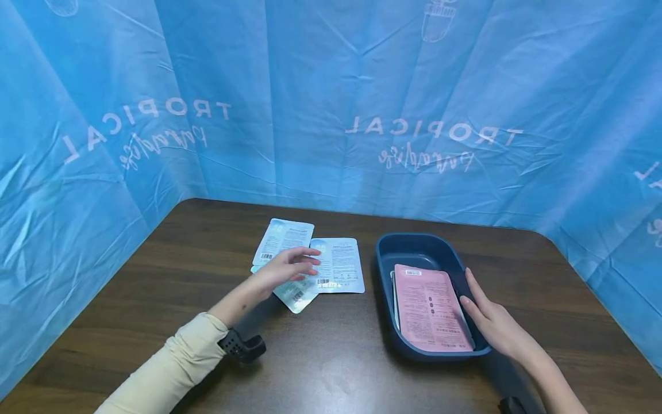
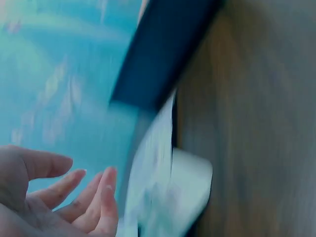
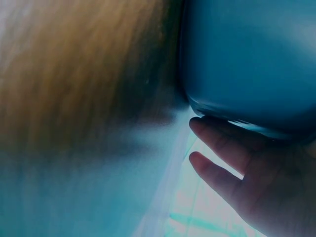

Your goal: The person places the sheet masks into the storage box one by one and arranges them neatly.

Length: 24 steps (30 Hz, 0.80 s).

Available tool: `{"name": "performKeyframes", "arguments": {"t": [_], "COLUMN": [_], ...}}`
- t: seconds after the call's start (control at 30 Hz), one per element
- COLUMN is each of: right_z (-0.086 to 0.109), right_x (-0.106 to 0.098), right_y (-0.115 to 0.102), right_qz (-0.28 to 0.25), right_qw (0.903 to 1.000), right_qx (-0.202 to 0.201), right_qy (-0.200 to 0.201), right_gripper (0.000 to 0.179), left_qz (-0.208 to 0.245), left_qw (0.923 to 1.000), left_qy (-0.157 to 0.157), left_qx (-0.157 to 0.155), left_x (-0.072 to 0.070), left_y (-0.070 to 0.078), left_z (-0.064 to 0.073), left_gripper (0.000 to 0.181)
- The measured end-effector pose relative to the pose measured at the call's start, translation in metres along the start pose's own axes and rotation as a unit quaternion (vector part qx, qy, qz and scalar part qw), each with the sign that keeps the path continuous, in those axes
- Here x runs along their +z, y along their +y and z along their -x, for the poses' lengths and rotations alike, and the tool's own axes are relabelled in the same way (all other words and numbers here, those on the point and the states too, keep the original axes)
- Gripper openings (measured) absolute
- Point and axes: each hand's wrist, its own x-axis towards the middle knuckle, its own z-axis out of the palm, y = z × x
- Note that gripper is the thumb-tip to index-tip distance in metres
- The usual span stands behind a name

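My left hand (image 1: 284, 269) reaches over several light blue and pale green sheet mask packets (image 1: 338, 267), its fingers loosely bent with nothing held. In the left wrist view the left hand (image 2: 69, 197) appears beside blurred packets (image 2: 182, 182), palm and fingertips visible. To the right stands a dark blue plastic bin (image 1: 419, 248). Inside it lies a pink packet (image 1: 431, 310) on top of at least one paler packet. Against the bin's right side rests my right hand (image 1: 496, 322), fingers nearly straight, thumb at the rim. The right wrist view shows these fingertips (image 3: 217, 140) close against the bin's wall (image 3: 247, 59).
The dark wooden table (image 1: 331, 368) carries everything. A blue printed cloth (image 1: 320, 75) hangs around its back and sides. A black band with a device (image 1: 242, 346) sits on the left wrist.
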Motion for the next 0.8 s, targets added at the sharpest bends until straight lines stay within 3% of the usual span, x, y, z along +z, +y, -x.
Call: {"name": "performKeyframes", "arguments": {"t": [0.1,0.2,0.27,0.37,0.47,0.53,0.67,0.8], "right_z": [0.000,0.000,0.000,0.001,0.001,0.001,0.000,0.000], "right_x": [0.000,0.001,0.001,0.001,0.002,0.002,0.002,0.001], "right_y": [0.000,-0.001,-0.001,0.000,0.001,0.001,0.000,-0.001], "right_qz": [0.003,0.007,0.009,0.011,0.007,0.005,0.004,0.005], "right_qw": [1.0000,0.9999,0.9999,0.9998,0.9998,0.9999,0.9999,0.9999], "right_qx": [0.004,0.009,0.012,0.014,0.016,0.016,0.015,0.015], "right_qy": [-0.001,-0.002,-0.002,-0.002,-0.003,-0.004,-0.005,-0.005], "right_gripper": [0.067,0.068,0.068,0.068,0.068,0.068,0.069,0.068], "left_qz": [-0.032,-0.093,-0.163,-0.287,-0.379,-0.412,-0.445,-0.471], "left_qw": [0.9968,0.9848,0.9690,0.9304,0.8933,0.8761,0.8519,0.8316], "left_qy": [0.073,0.146,0.185,0.227,0.236,0.234,0.229,0.222], "left_qx": [-0.011,-0.015,-0.009,-0.021,-0.054,-0.091,-0.154,-0.192], "left_x": [-0.035,-0.058,-0.067,-0.074,-0.075,-0.074,-0.071,-0.067], "left_y": [-0.011,-0.018,-0.022,-0.026,-0.027,-0.026,-0.022,-0.020], "left_z": [-0.002,-0.004,-0.006,-0.010,-0.017,-0.022,-0.033,-0.042], "left_gripper": [0.041,0.040,0.039,0.039,0.045,0.055,0.077,0.091]}}
